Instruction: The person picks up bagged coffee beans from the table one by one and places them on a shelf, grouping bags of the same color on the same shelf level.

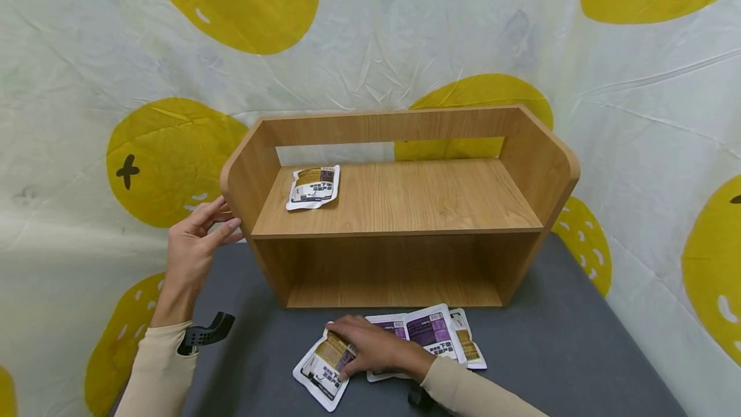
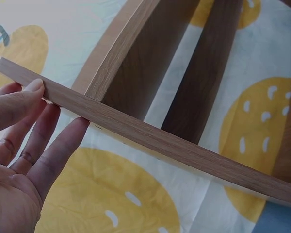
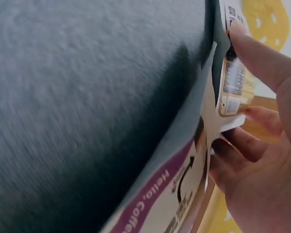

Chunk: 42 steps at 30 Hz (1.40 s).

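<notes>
My left hand [image 1: 193, 243] touches the left side panel of a wooden two-tier shelf [image 1: 399, 201]. In the left wrist view, its thumb [image 2: 35, 86] lies on the panel's narrow edge, with the other fingers extended against the outer side. In front of the shelf, my right hand [image 1: 376, 346] holds a white and gold pouch [image 1: 324, 369] between thumb and fingers, hiding part of it. Purple and white pouches [image 1: 434, 333] lie beside and partly beneath this hand. Another gold pouch [image 1: 470, 340] shows at their right.
One white and gold pouch [image 1: 314, 186] lies on the shelf's upper board, toward the left. The shelf stands on a grey tabletop [image 1: 556, 352]. A pale curtain with yellow prints [image 1: 370, 31] hangs behind and around it.
</notes>
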{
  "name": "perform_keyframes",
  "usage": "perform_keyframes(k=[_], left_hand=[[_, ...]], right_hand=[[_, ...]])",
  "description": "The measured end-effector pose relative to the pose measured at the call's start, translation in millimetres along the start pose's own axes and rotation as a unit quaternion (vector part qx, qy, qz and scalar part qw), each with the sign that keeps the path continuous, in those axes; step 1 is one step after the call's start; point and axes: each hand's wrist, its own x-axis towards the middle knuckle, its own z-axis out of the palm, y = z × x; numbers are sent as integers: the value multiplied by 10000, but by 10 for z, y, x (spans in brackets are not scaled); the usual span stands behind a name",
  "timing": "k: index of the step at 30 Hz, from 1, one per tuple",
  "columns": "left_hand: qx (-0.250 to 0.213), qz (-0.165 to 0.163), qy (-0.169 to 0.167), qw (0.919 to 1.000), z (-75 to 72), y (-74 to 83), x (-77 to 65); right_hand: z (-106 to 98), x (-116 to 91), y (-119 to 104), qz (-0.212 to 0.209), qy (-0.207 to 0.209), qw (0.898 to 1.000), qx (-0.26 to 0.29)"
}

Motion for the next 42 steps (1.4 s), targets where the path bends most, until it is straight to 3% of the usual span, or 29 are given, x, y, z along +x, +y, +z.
perform_keyframes(k=[3, 10, 12, 16, 19, 23, 27, 35, 38, 42], left_hand=[[15, 2, 4, 10000, 1, 1, 6], [23, -43, -13, 10000, 1, 4, 0], [-17, -53, -12, 10000, -1, 4, -2], [-79, -32, -7, 10000, -1, -7, -9], [-68, 9, -18, 10000, 0, -11, -7], [-116, 24, -42, 9999, 2, -14, -2], [-143, 0, -37, 9999, 2, -16, 0], [-92, -41, -5, 9999, 6, -7, -7], [-43, -47, 7, 10000, 9, -4, -6], [-71, -50, 22, 10000, 9, -3, -6]], right_hand=[[24, 17, 9, 69, 109, 9997, 198], [3, 36, 25, 199, 138, 9895, 1426], [-12, 40, 22, 277, 110, 9807, 1932], [-45, 36, 13, 613, 48, 9535, 2949], [-72, 35, 19, 875, 119, 9386, 3334], [-103, 45, 35, 1091, 454, 9389, 3232], [-96, 66, 37, 1177, 637, 9479, 2891], [-13, 84, -56, 670, 314, 9832, 1667], [6, 114, -101, 698, 272, 9816, 1758], [34, 140, -117, 896, 267, 9721, 2151]])
